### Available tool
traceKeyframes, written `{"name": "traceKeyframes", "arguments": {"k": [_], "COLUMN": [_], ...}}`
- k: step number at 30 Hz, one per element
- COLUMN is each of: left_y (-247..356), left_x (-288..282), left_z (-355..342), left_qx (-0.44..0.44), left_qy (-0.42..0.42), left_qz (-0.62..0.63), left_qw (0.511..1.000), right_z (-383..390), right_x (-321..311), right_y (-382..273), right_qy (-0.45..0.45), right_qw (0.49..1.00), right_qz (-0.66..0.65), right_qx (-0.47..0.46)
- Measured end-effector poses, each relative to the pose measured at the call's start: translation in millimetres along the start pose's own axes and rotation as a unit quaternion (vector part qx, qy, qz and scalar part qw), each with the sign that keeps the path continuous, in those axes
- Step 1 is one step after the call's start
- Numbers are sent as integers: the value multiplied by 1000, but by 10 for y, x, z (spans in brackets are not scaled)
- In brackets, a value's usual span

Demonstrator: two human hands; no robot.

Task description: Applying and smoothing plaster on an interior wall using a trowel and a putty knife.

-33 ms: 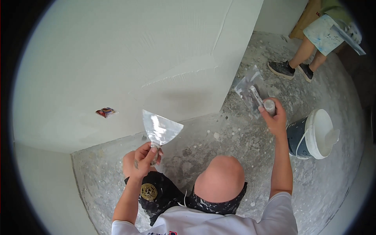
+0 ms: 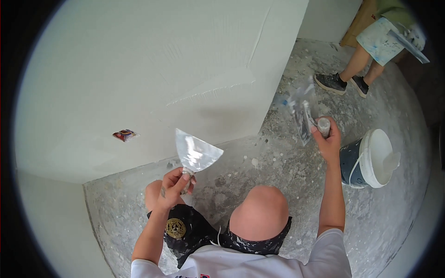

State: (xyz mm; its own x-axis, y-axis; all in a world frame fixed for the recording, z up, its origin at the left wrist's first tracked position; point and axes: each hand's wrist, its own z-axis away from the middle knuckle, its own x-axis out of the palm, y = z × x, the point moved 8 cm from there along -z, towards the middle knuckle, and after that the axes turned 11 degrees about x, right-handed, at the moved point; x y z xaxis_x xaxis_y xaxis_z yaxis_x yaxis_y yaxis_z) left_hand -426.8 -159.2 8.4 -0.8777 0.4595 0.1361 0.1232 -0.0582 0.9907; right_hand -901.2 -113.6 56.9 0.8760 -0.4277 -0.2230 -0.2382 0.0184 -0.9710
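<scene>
My left hand (image 2: 175, 186) is closed round the handle of a putty knife (image 2: 198, 150), its wide shiny blade pointing up and away over the floor by the wall's foot. My right hand (image 2: 328, 141) grips the round-ended handle of a plastering trowel (image 2: 303, 111); its metal blade is smeared and partly blurred. Both tools are held off the wall. Wet-looking ridges and streaks of plaster mark the pale wall (image 2: 218, 55). Low on it, a small opening (image 2: 125, 135) shows red and purplish material inside.
To my right stands a dark bucket (image 2: 353, 162) with a white rim and a pale flap at its mouth. At the far right another person (image 2: 354, 65) in stained shorts stands with a flat trowel (image 2: 408, 45). The grey floor (image 2: 250, 162) is spotted with splashes.
The putty knife has shifted slightly right. The trowel in my right hand has turned, so its blade appears narrower and more upright. The other person has barely moved.
</scene>
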Motion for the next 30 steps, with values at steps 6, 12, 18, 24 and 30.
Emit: {"name": "traceKeyframes", "arguments": {"k": [6, 12, 18, 24, 30], "left_y": [-91, -75, 488, 704, -115], "left_x": [1038, 1975, 2014, 2333, 1404], "left_z": [-781, -1057, -1134, -1110, -1018], "left_qx": [-85, -72, 85, 539, 431], "left_qy": [-317, -436, -337, -181, -133], "left_qz": [82, 89, 10, -343, -522], "left_qw": [941, 893, 938, 748, 724], "right_z": [62, 95, 555, 912, 698], "right_x": [-175, 184, 287, 809, 822], "right_y": [29, -99, 661, 673, 331], "right_qy": [13, -26, -4, -13, -47], "right_qw": [892, 920, 897, 737, 795], "right_qz": [-451, -388, -347, -622, -570], "right_qx": [6, 42, 275, 263, 199]}}
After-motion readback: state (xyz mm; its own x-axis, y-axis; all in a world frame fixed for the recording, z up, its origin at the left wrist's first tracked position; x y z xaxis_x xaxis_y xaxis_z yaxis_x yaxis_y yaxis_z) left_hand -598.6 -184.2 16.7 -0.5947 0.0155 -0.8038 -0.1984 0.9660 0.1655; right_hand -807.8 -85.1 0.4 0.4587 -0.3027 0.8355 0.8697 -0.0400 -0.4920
